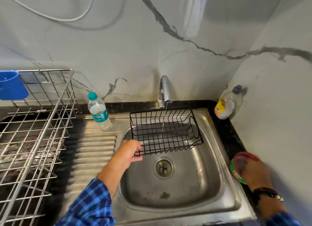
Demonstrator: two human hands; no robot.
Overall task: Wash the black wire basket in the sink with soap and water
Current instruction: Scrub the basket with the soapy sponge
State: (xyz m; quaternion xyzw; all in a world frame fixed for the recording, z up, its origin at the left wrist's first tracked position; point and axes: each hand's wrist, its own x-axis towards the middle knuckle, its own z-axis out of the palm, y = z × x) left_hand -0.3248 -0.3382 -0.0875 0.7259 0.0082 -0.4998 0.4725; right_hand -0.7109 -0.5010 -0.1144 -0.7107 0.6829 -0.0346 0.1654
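The left hand (129,152) is clamped on the near-left corner of the black wire basket (166,130) and holds it tilted over the steel sink (209,188), at the back of the basin, above the drain (163,167). Water from the tap (164,91) falls through the basket's wires approx. in the middle. The right hand (253,172) rests on a round green and red container (236,168) at the sink's right edge, on the black worktop (228,129); its fingers cover the top, so I cannot tell if they grip anything.

Around: a plastic water bottle w/ green cap (98,111) stands on the ribbed drainboard (94,151), just left of the basket, not touching it. A nearly empty soap bottle w/ yellow label (227,104) stands in the back right corner against the wall. On the left is a big metal dish rack (35,129), and a blue cup holder (12,85) hangs on its back side. A small green scrap (165,195) lies in the basin near the front.
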